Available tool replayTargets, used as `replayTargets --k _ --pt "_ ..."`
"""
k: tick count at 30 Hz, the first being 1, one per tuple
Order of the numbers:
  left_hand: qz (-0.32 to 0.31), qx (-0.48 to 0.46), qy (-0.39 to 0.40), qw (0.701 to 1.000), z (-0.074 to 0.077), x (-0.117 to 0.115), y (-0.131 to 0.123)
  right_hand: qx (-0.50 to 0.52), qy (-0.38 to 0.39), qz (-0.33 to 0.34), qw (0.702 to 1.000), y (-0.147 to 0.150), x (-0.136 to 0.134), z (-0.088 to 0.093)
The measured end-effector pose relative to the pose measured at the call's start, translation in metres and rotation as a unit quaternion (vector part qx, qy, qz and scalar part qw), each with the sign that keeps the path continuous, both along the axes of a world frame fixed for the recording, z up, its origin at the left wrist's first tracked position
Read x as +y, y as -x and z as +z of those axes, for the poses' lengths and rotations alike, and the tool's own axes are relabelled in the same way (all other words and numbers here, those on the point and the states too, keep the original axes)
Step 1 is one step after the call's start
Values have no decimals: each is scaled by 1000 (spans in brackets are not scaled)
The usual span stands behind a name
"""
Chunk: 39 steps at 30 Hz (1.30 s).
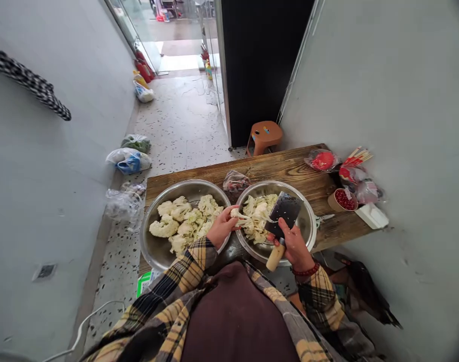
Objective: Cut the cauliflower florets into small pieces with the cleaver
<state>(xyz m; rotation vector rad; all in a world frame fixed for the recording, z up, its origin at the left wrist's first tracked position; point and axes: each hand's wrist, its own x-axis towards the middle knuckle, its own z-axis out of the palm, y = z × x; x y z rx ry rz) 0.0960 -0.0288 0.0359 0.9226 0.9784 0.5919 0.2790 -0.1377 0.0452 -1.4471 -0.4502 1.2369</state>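
Between the fingers of my left hand (222,227) is a cauliflower floret (237,215), its stem pointing right. My right hand (292,242) grips a cleaver (286,211) by its wooden handle, the thumb pressed against the dark blade. Both hands are over the right metal bowl (308,221), where many small cauliflower pieces (256,232) lie. To the left, a second metal bowl (150,246) holds larger cauliflower chunks (164,226). The blade's edge is close to the floret's stem; whether they touch I cannot tell.
The bowls stand on a wooden table (289,166). Behind them lies a plastic-wrapped bundle (236,181). At the right are scissors (325,218), a tub of red beads or berries (343,200) and a white box (372,216). An orange stool (266,134) stands beyond; bags (129,160) line the left wall.
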Motion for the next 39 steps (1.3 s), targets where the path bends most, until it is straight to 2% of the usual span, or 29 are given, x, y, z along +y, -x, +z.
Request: replayTargets --k 3,5,9,12,14,16,18,20,22,29,39 --pt "-18 12 -26 999 -2 2 -19 -42 -6 -2 999 -6 -5 5" --pt "-25 4 -18 1000 0 1 -28 -115 -2 7 993 -10 -9 7" --pt "-58 -23 19 998 12 -3 -38 -292 -17 56 955 -19 -13 6" --pt "-99 -44 31 994 20 -7 -44 -358 -52 96 927 -21 -13 4" --pt "-105 -42 25 993 21 -8 -46 -340 -62 127 930 -21 -13 4" --pt "-90 -31 21 995 19 -8 -47 -266 -52 141 952 -21 -14 8" --pt "-68 -34 25 997 17 -7 -47 -178 -35 115 977 -24 -15 14" --pt "-50 -52 31 997 16 -7 -45 -128 -21 74 989 -29 -17 20" --pt "-39 -69 23 997 16 -7 -43 -135 -18 58 989 -35 -19 23" --pt "-6 -70 -51 996 22 -7 -42 -287 -56 124 948 -33 -25 20" --pt "41 -71 -87 993 28 -17 -51 -141 -22 152 978 -13 -21 35"
